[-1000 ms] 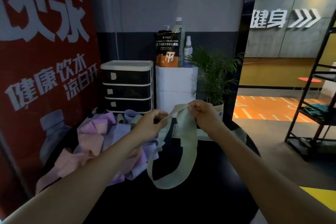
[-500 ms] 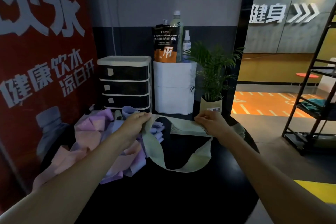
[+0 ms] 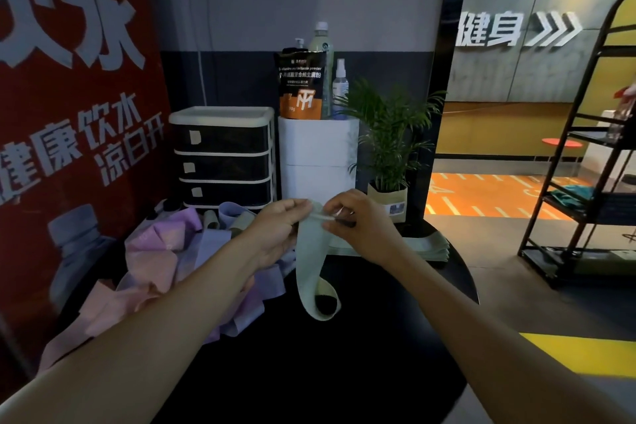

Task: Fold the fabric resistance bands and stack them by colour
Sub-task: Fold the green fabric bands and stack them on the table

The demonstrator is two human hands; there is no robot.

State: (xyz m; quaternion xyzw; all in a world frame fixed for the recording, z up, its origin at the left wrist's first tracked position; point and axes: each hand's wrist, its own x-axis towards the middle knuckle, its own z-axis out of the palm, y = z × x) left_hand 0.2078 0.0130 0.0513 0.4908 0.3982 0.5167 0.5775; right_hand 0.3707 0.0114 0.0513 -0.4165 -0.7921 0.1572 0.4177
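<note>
Pale green fabric resistance band (image 3: 311, 262), soft and limp, pinched at its doubled top edge by left hand (image 3: 275, 234) and right hand (image 3: 358, 224).

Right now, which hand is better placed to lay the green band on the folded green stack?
Right hand: it pinches the green band and is nearer the folded stack. Left hand is beside the unfolded pile.

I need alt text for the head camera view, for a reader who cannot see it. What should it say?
Two bare hands, left hand and right hand, pinch the top of a pale green band that hangs in a loop over a black table. A heap of pink and purple bands lies at left, folded green bands at right.
</note>
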